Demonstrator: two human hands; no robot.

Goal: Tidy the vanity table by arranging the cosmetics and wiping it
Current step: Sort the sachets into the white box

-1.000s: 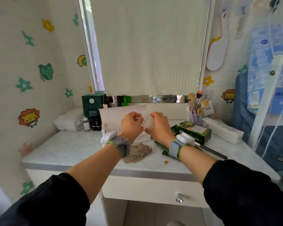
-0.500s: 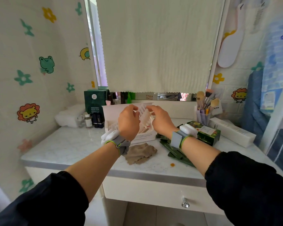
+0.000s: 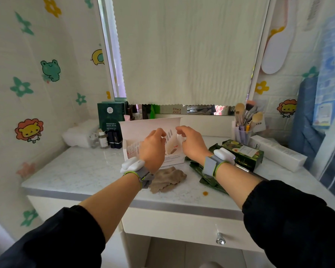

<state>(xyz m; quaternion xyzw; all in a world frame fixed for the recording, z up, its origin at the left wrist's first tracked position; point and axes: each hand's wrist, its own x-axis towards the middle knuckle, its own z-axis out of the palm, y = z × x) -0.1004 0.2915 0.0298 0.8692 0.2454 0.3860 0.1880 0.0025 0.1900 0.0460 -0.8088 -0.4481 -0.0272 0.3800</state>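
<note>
Two hands [image 3: 153, 149] [image 3: 193, 147], two white boxes [image 3: 153, 124] [image 3: 277, 153], two green boxes [image 3: 110, 117] [image 3: 242, 153], one brown cloth [image 3: 168, 179], one brush cup [image 3: 242, 134].

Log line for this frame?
left hand: over white box, grip unclear | right hand: fingers relaxed above it | cloth: lying on table

White brick-textured walls [image 3: 66, 35] carry a green frog sticker [image 3: 50, 70] and flower stickers [image 3: 21, 87]. A cream ribbed cloth [image 3: 186, 55] covers the mirror [image 3: 197, 109] behind the white marble-patterned counter [image 3: 75, 171], whose white drawer [image 3: 172, 225] has a clear knob [image 3: 220, 241].
</note>
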